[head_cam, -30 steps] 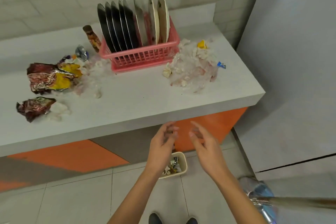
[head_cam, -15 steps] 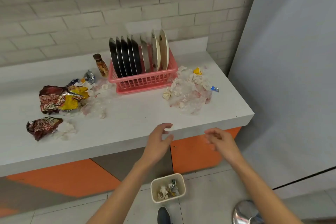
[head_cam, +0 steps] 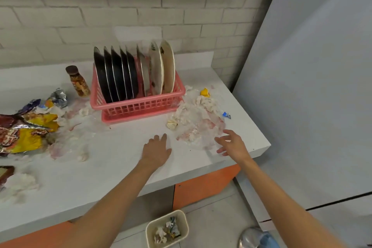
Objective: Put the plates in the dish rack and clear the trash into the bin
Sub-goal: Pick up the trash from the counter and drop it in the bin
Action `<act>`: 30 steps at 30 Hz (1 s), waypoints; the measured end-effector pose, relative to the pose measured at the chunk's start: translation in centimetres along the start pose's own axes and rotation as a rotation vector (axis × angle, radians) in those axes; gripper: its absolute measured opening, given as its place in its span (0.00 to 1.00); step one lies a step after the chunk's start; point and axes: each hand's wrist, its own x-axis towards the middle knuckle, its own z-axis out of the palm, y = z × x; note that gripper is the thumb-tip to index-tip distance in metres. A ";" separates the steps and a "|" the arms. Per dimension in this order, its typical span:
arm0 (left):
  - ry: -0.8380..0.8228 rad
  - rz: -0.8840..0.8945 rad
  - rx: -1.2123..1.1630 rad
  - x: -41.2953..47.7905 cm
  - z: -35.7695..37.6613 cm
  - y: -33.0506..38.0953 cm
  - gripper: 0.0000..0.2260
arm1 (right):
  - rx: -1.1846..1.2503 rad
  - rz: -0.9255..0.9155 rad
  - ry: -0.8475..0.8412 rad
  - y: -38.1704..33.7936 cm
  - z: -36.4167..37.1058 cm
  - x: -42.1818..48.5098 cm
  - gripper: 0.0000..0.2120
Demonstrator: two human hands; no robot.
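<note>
Trash pile (head_cam: 199, 127) — crumpled tissue and clear film, on counter (head_cam: 120, 167) just right of dish rack (head_cam: 138, 106). Likely light, limp, damp-looking; best scooped from both edges. Left hand (head_cam: 156, 151), right hand (head_cam: 231, 144) — fingers spread, empty, flanking it.

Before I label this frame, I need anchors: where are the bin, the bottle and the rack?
bin (head_cam: 150, 234): head view, on its left wall.
bottle (head_cam: 80, 84): head view, on the label at mid-body.
rack (head_cam: 138, 106): head view, on the front lattice wall.
</note>
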 end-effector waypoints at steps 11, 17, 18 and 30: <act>0.112 0.123 -0.364 -0.2 -1.2 -3.1 0.26 | -0.100 -0.253 0.142 -7.0 0.7 2.0 0.09; 0.165 0.169 -1.291 -2.3 -4.5 -0.1 0.19 | 0.104 -0.330 0.060 -8.7 0.5 0.0 0.08; 0.139 0.184 -1.406 -2.5 -5.2 0.6 0.20 | 0.111 -0.326 0.029 -8.6 0.8 -0.3 0.08; 0.215 0.302 -1.404 -3.2 -5.0 4.2 0.24 | 0.381 -0.235 -0.279 -9.6 6.7 -1.8 0.07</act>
